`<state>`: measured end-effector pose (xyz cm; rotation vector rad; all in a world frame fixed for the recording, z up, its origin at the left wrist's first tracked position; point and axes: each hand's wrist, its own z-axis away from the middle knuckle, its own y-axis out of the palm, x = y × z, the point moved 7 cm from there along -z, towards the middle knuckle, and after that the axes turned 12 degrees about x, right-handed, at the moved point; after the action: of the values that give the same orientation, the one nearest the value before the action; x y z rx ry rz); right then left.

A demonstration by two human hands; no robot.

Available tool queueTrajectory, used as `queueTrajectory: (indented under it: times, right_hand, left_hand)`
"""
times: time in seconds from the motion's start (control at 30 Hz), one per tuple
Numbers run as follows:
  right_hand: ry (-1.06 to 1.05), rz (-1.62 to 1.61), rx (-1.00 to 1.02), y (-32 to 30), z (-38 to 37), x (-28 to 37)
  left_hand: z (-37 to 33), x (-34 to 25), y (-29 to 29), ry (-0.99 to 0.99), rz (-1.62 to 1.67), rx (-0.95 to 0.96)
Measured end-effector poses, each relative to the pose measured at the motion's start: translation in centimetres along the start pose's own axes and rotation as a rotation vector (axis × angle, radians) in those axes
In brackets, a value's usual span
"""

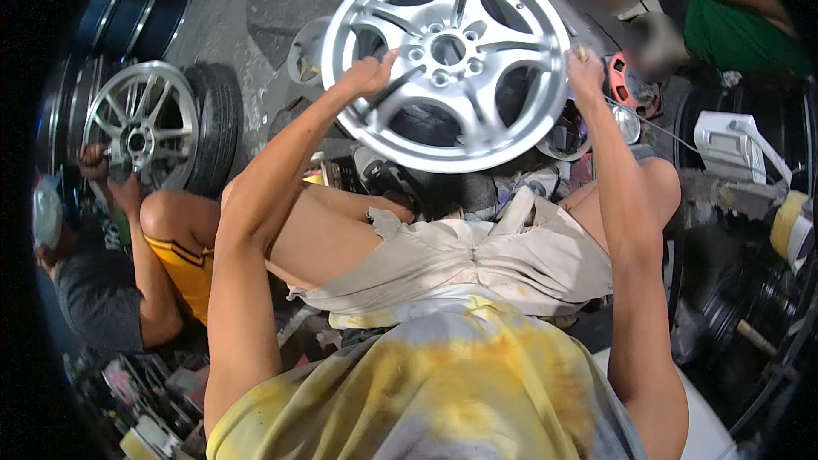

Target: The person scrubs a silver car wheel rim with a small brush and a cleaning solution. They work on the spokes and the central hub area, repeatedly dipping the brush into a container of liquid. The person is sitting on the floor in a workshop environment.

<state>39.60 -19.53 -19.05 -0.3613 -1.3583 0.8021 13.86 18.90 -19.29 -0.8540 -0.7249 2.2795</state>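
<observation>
A silver alloy wheel with no tyre is held up over my lap, its spoked face toward me and its lower part slightly blurred. My left hand grips it on the left, fingers curled in at a spoke opening. On the opposite side, my right hand is closed at the outer lip. A small tan bit shows at the right fingertips, too small to name.
At the left, a co-worker's hands are at another silver wheel, beside a black tyre. Someone in green shorts sits at upper right. A red ring-shaped part and a white device stand right of my right arm.
</observation>
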Motion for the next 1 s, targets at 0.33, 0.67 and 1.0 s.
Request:
queueTrajectory:
  times: [0.33,0.67,1.0]
  right_hand:
    - [-0.864,0.528,0.404,2.9,15.1,13.5]
    - [-0.696,0.370,0.791,14.7,24.7,12.7]
    - [-0.735,0.827,0.654,8.8,18.2,10.7]
  left_hand:
    - [7.3,-6.0,-0.7,0.260,-0.294,0.200]
    - [17.2,-14.9,-11.1,0.514,-0.226,-0.194]
    - [23.5,-11.1,-13.7,0.594,-0.038,-0.192]
